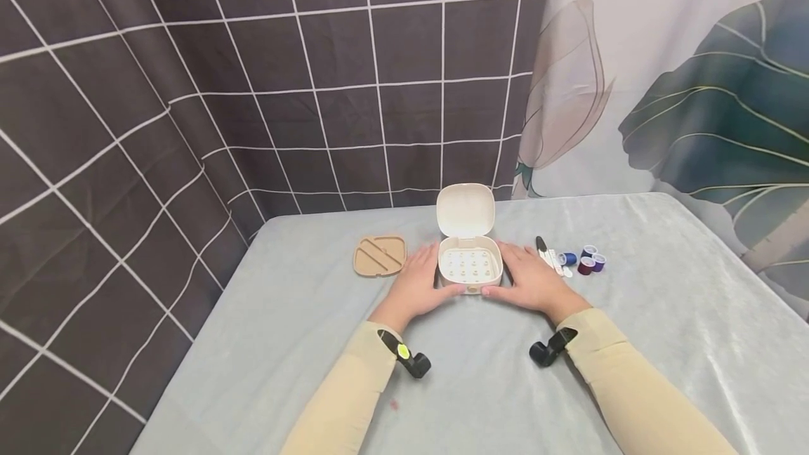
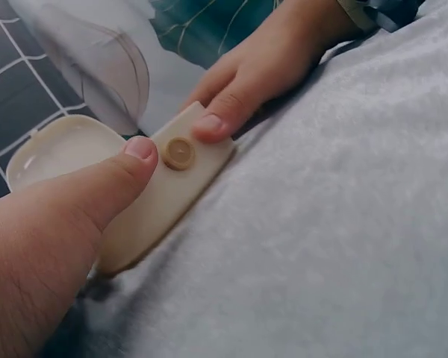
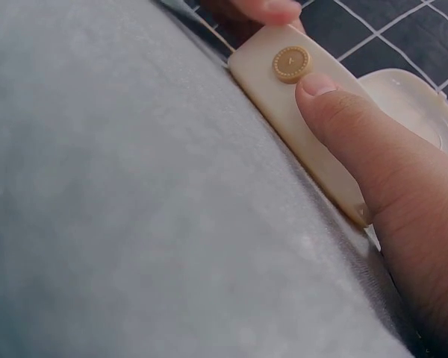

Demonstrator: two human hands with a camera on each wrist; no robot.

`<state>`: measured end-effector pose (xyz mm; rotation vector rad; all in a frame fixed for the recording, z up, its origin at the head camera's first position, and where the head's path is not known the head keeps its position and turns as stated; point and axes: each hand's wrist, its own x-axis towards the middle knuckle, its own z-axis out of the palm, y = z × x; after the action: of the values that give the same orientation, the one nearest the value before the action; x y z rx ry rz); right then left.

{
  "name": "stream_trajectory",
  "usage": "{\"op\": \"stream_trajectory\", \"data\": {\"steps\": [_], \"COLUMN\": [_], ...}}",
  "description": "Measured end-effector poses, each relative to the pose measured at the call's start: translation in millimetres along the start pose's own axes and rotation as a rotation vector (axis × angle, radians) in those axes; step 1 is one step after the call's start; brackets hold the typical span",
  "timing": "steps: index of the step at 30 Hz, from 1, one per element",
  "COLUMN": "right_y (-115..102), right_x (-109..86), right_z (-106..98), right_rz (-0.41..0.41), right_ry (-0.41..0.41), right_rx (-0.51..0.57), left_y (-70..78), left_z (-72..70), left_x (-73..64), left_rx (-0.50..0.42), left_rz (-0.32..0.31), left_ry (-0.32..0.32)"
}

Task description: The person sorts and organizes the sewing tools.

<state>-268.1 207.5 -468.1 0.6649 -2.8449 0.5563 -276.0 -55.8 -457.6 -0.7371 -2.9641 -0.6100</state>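
Observation:
A small cream sewing box (image 1: 470, 288) stands on the table with its hinged lid (image 1: 465, 210) raised at the back. Inside lies a white tray (image 1: 469, 267) with rows of small pegs. My left hand (image 1: 413, 285) holds the box's left side, its thumb across the front wall. From the right, my right hand (image 1: 537, 279) grips the opposite side, thumb also on the front. Both thumbs lie close to a round tan button (image 2: 178, 153) on that wall; the right wrist view shows the button (image 3: 291, 64) too. The head view only partly shows the fingers along the sides.
Left of the box lies a tan divided tray (image 1: 380, 256). Several thread spools (image 1: 586, 265), dark red, blue and purple, are at the right, beside a black-handled tool (image 1: 541, 244) and small white items (image 1: 556, 262). A grey cloth (image 1: 253, 343) covers the table; curtains hang behind.

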Motion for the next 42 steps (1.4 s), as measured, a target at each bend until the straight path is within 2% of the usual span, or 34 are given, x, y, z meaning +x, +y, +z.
{"op": "stream_trajectory", "data": {"steps": [8,21,24,28,31,34,38,42], "right_y": [2.4,6.5,7.5,13.3,21.5,32.8,49.2,62.9], "right_x": [-1.6,-0.5,-0.7,-3.1,-6.3,-11.0,-19.5,-29.0], "right_z": [0.6,-1.6,-10.6,-34.9,-55.4,-70.7,-79.5,-80.6], "right_rz": [-0.007,-0.064,-0.074,-0.029,0.020,0.033,0.036,0.073], "right_ry": [-0.003,0.024,0.018,0.008,0.036,0.088,0.139,0.175], "right_rx": [-0.008,-0.005,0.024,0.105,0.149,0.164,0.169,0.176], "left_y": [-2.0,-2.2,-3.7,-4.1,-4.1,-4.3,-5.6,-6.2], "left_z": [11.5,9.8,10.8,11.7,11.4,11.0,12.1,13.4], "left_x": [-2.9,-4.0,-3.4,-3.1,-3.4,-3.8,-4.1,-4.1], "left_rx": [-0.010,0.004,0.022,0.028,0.026,0.022,0.029,0.026], "left_rz": [0.013,0.011,0.004,-0.003,-0.014,-0.026,-0.030,-0.024], "left_ry": [0.025,0.035,0.020,-0.003,-0.013,-0.017,-0.016,-0.013]}}
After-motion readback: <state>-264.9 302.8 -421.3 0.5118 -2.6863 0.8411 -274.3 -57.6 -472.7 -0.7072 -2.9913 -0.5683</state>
